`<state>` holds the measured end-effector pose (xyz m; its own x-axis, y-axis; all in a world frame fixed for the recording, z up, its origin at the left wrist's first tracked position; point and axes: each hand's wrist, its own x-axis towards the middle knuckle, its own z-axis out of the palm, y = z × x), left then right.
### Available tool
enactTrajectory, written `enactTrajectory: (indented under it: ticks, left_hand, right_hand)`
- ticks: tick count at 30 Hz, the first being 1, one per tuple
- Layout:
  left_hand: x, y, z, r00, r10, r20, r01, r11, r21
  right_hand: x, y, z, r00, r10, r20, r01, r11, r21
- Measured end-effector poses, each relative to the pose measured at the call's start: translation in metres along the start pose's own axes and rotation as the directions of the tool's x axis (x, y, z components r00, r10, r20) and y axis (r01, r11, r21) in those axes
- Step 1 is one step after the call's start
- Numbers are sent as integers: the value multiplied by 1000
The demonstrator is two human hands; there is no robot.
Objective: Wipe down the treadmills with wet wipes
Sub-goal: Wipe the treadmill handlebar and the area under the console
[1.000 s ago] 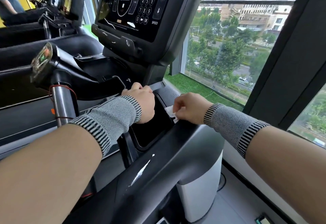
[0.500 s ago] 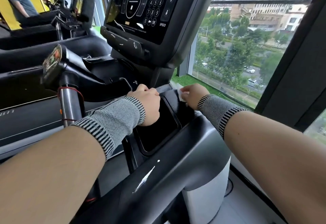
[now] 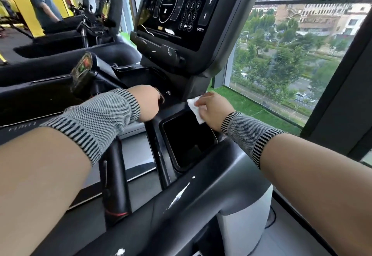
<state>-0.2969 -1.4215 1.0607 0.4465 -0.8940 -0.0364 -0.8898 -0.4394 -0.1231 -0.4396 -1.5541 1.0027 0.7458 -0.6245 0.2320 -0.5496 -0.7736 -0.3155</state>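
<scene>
A black treadmill fills the view, with its control console (image 3: 181, 12) up front and a dark side handrail (image 3: 201, 191) running toward me. My right hand (image 3: 214, 110) is shut on a white wet wipe (image 3: 194, 109) and presses it against the far rim of the rectangular cup-holder recess (image 3: 187, 138). My left hand (image 3: 148, 102) is curled around the black centre bar just left of that recess. Both wrists wear grey knitted bands.
A round-headed handle post (image 3: 82, 70) stands at the left. More treadmills (image 3: 66, 50) line up beyond, with a person (image 3: 41, 3) standing by a yellow wall. A large window (image 3: 285, 58) and dark frame (image 3: 342, 78) close off the right side.
My right hand has slid the wipe forward along the handrail, from the near side of the recess to its far rim. My left hand kept its grip. The view moved closer.
</scene>
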Motion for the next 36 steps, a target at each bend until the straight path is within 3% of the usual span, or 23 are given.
enactTrajectory:
  ticks: [4,9,13,18,20,22,23,25,27,28,30,32,36]
  left_hand:
    - [-9,-4,7,997,-72,3,72,997,10]
    - [-10,-7,6,997,-81,-16,81,996,-40]
    - [-15,-8,6,998,-67,-21,64,993,-96]
    - [-19,-11,7,997,-77,-15,72,972,-222]
    - [-20,-14,6,994,-108,-4,101,940,-327]
    - [-24,-16,4,985,-171,8,148,829,-540]
    - [-26,-16,3,977,-213,15,167,721,-673]
    - [-33,-14,2,952,-298,75,188,372,-909]
    - [-41,-10,3,925,-331,186,203,18,-979]
    - [-45,-8,4,919,-320,229,210,-92,-973]
    - [-49,-7,12,917,-289,275,223,-202,-954]
    - [-54,-9,22,912,-272,308,243,-248,-938]
    - [-69,-4,41,896,-242,372,277,-350,-895]
  right_hand:
    - [6,6,-4,989,149,-19,-149,989,-12]
    - [-7,-25,4,987,-148,61,152,986,-74]
    - [-4,-20,4,997,-74,11,75,992,-101]
    - [-13,-56,18,954,-274,118,281,959,-44]
    - [-13,-60,18,960,-266,87,270,962,-46]
    - [-11,-60,19,964,-256,76,262,962,-79]
    - [-11,-63,19,958,-274,79,281,956,-87]
    - [-11,-75,21,936,-337,100,344,937,-54]
    - [-15,-83,22,899,-427,102,429,903,1]
    - [-19,-83,22,878,-471,86,470,882,35]
    - [-28,-79,19,841,-537,62,531,842,92]
    - [-30,-78,16,827,-557,72,550,830,91]
    - [-19,-87,15,865,-496,80,493,868,48]
